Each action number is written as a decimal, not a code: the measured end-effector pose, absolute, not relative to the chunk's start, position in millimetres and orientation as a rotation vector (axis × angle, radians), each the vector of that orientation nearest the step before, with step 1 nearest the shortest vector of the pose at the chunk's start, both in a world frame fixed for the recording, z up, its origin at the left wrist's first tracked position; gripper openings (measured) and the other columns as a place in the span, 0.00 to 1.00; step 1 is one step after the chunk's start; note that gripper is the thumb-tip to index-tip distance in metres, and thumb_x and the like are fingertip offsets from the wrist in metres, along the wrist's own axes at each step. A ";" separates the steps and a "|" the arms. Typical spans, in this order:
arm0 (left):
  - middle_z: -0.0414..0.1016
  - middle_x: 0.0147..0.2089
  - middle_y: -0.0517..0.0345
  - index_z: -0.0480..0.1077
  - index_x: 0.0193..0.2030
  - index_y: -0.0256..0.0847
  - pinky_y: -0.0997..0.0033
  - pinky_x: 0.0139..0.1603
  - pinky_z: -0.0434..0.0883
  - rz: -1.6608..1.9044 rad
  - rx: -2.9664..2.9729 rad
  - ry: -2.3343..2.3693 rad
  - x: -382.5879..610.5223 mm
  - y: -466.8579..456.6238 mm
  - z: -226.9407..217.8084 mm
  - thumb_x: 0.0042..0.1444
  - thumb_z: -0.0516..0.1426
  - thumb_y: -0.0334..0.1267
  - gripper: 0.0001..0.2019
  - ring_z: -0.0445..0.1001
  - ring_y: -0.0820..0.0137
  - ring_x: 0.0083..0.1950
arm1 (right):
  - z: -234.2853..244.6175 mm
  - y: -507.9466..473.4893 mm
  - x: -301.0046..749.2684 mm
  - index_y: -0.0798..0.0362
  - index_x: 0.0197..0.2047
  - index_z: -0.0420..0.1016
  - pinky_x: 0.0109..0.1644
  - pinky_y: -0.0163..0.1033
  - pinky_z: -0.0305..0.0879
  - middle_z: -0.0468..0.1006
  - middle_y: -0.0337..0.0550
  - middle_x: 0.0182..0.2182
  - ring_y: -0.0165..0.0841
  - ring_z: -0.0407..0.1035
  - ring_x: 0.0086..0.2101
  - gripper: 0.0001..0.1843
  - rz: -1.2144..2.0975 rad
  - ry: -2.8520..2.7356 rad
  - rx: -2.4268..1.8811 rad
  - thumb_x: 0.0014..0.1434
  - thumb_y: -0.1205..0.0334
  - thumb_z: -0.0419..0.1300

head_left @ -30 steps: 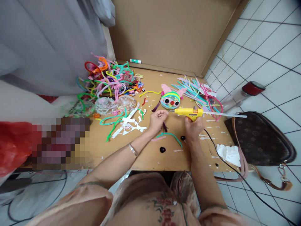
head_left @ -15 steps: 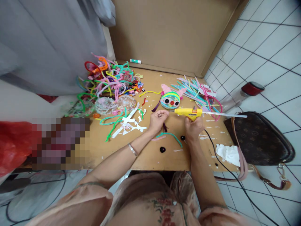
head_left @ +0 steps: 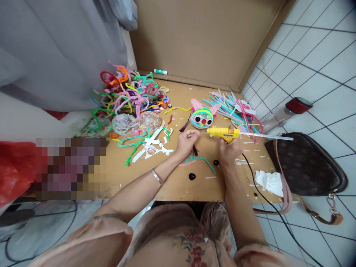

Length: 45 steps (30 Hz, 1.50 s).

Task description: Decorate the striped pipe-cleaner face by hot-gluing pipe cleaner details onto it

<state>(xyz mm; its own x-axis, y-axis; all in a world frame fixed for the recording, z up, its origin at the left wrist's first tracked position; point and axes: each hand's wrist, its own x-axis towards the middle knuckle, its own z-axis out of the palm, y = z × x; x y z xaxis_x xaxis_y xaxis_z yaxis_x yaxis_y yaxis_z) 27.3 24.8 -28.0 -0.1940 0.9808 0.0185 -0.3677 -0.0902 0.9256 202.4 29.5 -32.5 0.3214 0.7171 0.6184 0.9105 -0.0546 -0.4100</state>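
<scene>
A person sat at the near edge of a low wooden table (head_left: 178,187). Close to that edge lay a black bead (head_left: 191,176), and toward the near right corner was a crumpled white tissue (head_left: 269,182). Farther in, the right hand (head_left: 228,151) was wrapped around the handle of a yellow glue gun (head_left: 222,132), its nozzle pointing left. Just beside the nozzle, the left hand (head_left: 187,142) was curled tight on a dark purple tuft (head_left: 195,150), which showed at the fist's near side. Just beyond the gun, mid-table, lay a round craft face (head_left: 202,116) with pink ears, googly eyes and a red nose. Toward the far left corner sprawled a tangled heap of pipe cleaners (head_left: 130,92). A green-and-white marker (head_left: 160,71) lay at the far edge.
</scene>
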 end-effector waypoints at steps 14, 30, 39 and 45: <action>0.73 0.22 0.62 0.77 0.28 0.37 0.77 0.28 0.62 1.538 0.843 1.010 27.1 24.3 -25.1 0.43 0.69 0.43 0.12 0.63 0.78 0.25 | -39.0 34.7 209.0 0.56 0.48 0.71 0.48 0.52 0.71 0.77 0.57 0.39 0.51 0.75 0.44 0.18 -0.261 -1.469 -1.850 0.56 0.57 0.56; 0.71 0.22 0.64 0.78 0.28 0.37 0.77 0.28 0.61 1.537 0.838 1.016 27.4 24.8 -26.8 0.42 0.70 0.44 0.13 0.62 0.78 0.24 | -49.6 40.8 216.8 0.56 0.48 0.73 0.47 0.51 0.72 0.79 0.57 0.38 0.51 0.77 0.43 0.19 -0.202 -1.456 -1.855 0.55 0.55 0.57; 0.71 0.21 0.65 0.77 0.28 0.37 0.77 0.27 0.61 1.533 0.845 1.021 28.0 24.4 -24.8 0.42 0.71 0.45 0.14 0.62 0.79 0.23 | -37.4 32.2 203.2 0.59 0.51 0.74 0.48 0.49 0.72 0.80 0.58 0.39 0.49 0.77 0.42 0.23 -0.275 -1.358 -1.826 0.57 0.55 0.54; 0.71 0.20 0.65 0.77 0.27 0.37 0.77 0.27 0.61 1.543 0.823 1.009 28.2 22.8 -21.5 0.38 0.72 0.49 0.18 0.61 0.79 0.23 | -39.2 35.7 205.5 0.57 0.48 0.75 0.46 0.49 0.72 0.80 0.56 0.38 0.49 0.77 0.41 0.22 -0.227 -1.353 -1.802 0.54 0.53 0.56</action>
<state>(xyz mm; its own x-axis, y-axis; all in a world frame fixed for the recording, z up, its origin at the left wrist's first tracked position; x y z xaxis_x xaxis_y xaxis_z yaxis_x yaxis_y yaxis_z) 28.2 22.8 -21.5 -0.1950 0.9808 -0.0037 -0.3967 -0.0754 0.9149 205.5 35.7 -39.2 0.3983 0.7025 0.5898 0.8563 -0.0543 -0.5136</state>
